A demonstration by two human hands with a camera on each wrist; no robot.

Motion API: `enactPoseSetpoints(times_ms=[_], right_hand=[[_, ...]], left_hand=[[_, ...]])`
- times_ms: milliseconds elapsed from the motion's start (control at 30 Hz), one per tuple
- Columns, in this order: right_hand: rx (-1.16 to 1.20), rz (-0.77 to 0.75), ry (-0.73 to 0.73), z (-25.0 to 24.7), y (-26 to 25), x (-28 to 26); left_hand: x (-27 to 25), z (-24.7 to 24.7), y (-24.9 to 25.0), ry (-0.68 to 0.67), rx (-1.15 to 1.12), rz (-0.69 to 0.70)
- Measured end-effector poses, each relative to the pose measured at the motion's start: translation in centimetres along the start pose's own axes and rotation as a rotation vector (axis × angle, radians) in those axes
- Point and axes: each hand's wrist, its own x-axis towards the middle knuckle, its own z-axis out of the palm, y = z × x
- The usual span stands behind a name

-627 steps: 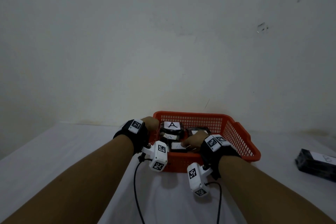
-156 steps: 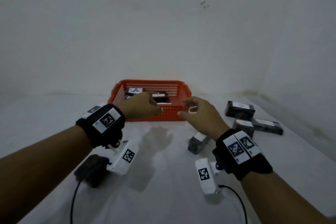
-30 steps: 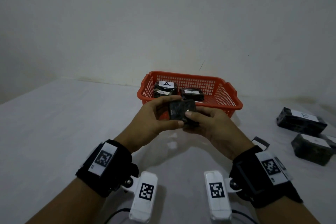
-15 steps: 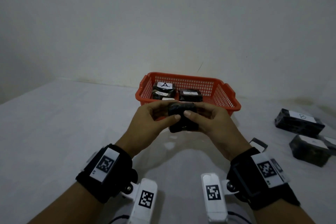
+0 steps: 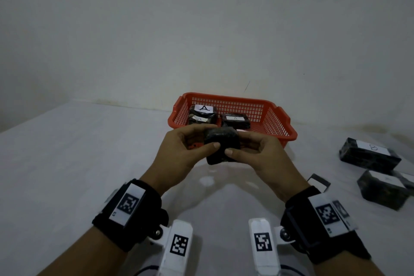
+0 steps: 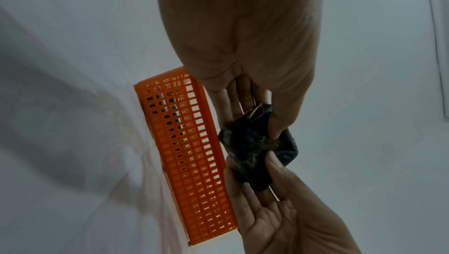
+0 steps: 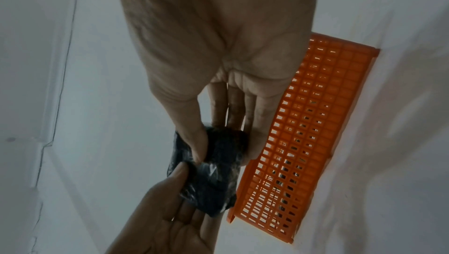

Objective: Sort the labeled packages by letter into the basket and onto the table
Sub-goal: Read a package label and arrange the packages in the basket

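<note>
Over at 12 o'clock on the table (image 5: 67,163), the orange basket (image 5: 280,119) already has at least two visible A packages (image 5: 202,114), with a B package (image 5: 369,155) and two or so more dark ones lying out around 3 o'clock, so I'd guess roughly halfway. Left hand (image 5: 179,157) and right hand (image 5: 262,159) both pinch one black package (image 5: 221,148) just in front of the basket, label hidden, so it's unsorted.
</note>
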Motion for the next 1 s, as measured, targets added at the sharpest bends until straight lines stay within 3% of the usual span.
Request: enactPoseSetpoints(times_ms=[267,400,500,700,833,1000], right_hand=[[0.013,-0.010,0.004,-0.01,0.05,0.18],[0.149,0.095,-0.114,-0.15,0.20,0.26],[0.217,0.118,-0.096,-0.18,0.19,0.41],[0.160,0.033,0.012,-0.59,0.39,0.33],[0.183,0.042,-0.037,-0.74,0.52,0.53],[0.162,0.003,-0.043,-0.70,0.08,0.28]], left_hand=[[-0.05,-0.10,0.23,0.002,0.035,0.065],[-0.21,-0.13,-0.06,0.005,0.068,0.118],[-0.26,-0.05,-0.16,-0.025,0.112,0.142],[0.12,-0.12,-0.32,-0.076,0.108,-0.028],[0.03,-0.05,0.35,-0.012,0.149,-0.005],[-0.19,-0.13,0.54,-0.093,0.087,-0.005]])
